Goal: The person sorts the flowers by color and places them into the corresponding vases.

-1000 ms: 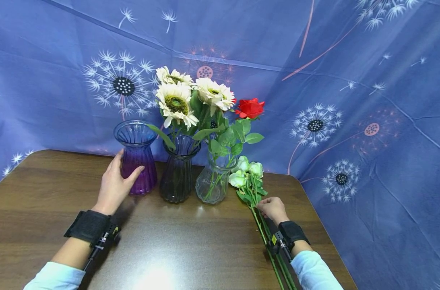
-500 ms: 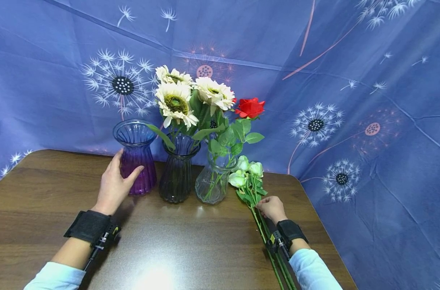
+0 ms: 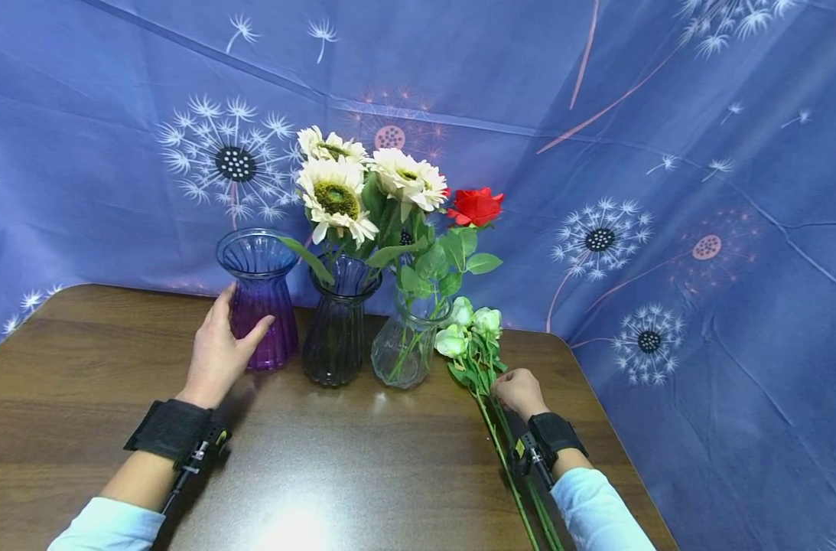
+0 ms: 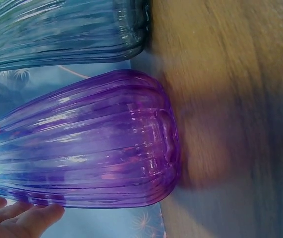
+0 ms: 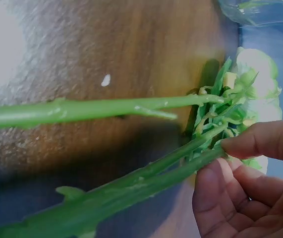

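Observation:
My left hand (image 3: 218,348) is at the left side of a ribbed glass vase (image 3: 269,340), blue at the rim and purple below, which stands upright on the table. In the left wrist view the thumb and fingers lie on opposite sides of the purple vase (image 4: 96,144). At the right, several pale green-white artificial roses (image 3: 452,340) lie with their long stems toward me. My right hand (image 3: 521,394) pinches a green stem (image 5: 200,161) between thumb and forefinger, just below the leaves. Another rose stem (image 5: 101,108) lies apart from it.
A dark ribbed vase (image 3: 331,348) with cream sunflowers (image 3: 335,195) stands right of the purple one. Beside it is a clear faceted vase (image 3: 400,352) with a red rose (image 3: 476,207). A blue dandelion-print cloth (image 3: 500,84) hangs behind the wooden table (image 3: 362,459).
My right hand has shifted slightly right, and the rose stems beneath it have spread a little apart. The left hand and the vases stay where they were.

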The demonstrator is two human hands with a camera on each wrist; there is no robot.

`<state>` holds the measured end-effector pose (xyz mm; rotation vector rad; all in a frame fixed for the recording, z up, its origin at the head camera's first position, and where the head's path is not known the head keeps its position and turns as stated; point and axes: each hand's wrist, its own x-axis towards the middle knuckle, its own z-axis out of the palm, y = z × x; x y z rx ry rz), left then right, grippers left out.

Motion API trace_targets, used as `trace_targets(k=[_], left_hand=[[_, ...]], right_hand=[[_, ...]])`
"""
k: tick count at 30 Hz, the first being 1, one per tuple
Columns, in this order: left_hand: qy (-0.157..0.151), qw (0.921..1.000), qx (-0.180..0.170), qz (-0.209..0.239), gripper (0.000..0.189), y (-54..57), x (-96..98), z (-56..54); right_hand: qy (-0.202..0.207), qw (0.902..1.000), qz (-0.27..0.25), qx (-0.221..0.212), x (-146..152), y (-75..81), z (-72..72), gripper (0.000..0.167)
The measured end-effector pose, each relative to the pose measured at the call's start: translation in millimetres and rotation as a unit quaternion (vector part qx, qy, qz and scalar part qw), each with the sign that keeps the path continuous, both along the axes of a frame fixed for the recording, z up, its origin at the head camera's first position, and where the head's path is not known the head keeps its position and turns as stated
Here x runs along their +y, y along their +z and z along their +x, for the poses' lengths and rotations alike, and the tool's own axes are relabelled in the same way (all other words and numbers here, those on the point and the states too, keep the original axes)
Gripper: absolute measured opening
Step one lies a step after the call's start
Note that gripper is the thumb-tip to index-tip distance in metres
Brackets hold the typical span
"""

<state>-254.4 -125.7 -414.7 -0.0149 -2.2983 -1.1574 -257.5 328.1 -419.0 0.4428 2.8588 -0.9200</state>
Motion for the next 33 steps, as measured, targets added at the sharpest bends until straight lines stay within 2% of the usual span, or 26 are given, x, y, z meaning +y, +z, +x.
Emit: trace_targets(k=[5, 10, 16, 21, 27, 31, 33], left_hand=[[-0.001, 1.0000, 0.001, 0.003, 0.076, 0.8, 0.7, 0.9], [0.000, 1.0000, -0.004, 0.002, 0.076, 2.7, -0.2, 1.9], [0.000, 1.0000, -0.002, 0.002, 0.076, 3.8, -1.0, 2.3], [-0.002, 1.0000, -0.001, 0.005, 0.076, 4.3, -0.1, 2.9], [-0.008, 0.9998, -0.017, -0.002, 0.077, 5.1, -2.0, 3.3], [-0.005, 0.9999, -0.014, -0.003, 0.076, 5.3, -2.6, 3.1], [-0.005, 0.9999, -0.014, -0.004, 0.076, 5.6, -2.7, 3.5]], right_hand=[[-0.002, 0.9999, -0.006, -0.008, 1, 10.9, 0.2, 0.021], [-0.025, 0.9988, -0.041, -0.003, 0, 38.4, 5.6, 0.028], [-0.014, 0.9972, -0.031, 0.067, 4, 75.7, 20.1, 0.031], [-0.003, 0.9915, -0.015, 0.129, 6, 115.6, 32.4, 0.032], [-0.003, 0.9739, -0.050, 0.221, -3, 166.4, 45.2, 0.033], [-0.001, 0.9549, -0.084, 0.285, -16, 195.9, 52.5, 0.034], [0.006, 0.9419, -0.103, 0.320, -25, 208.9, 56.5, 0.033]])
